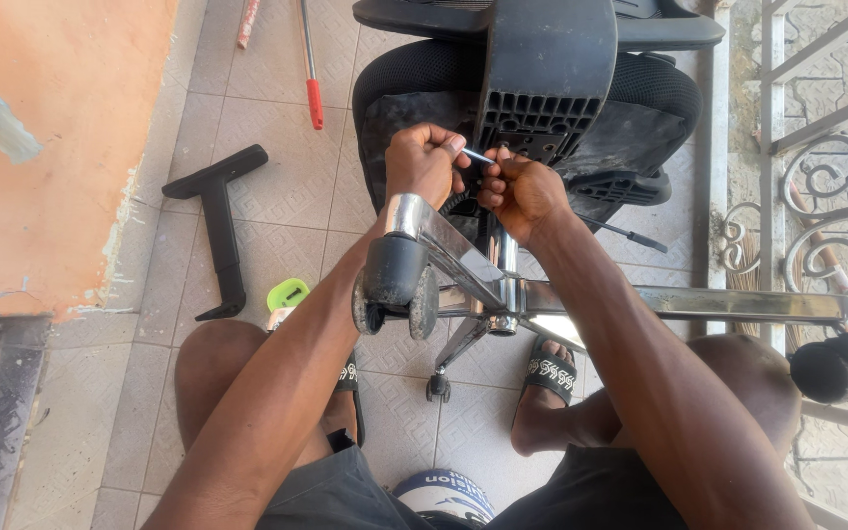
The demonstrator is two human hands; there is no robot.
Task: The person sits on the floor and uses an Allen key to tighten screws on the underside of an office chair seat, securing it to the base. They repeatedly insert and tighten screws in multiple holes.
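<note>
Tiled floor, metal tool between left hand, right hand

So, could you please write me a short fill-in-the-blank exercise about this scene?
1. Both hands work under an overturned office ____.
2. The left hand pinches a thin ____ tool.
3. The loose armrest on the tiles is ____ in colour.
4. The small cap by the left knee is ____.

Missing words: chair; metal; black; green
</note>
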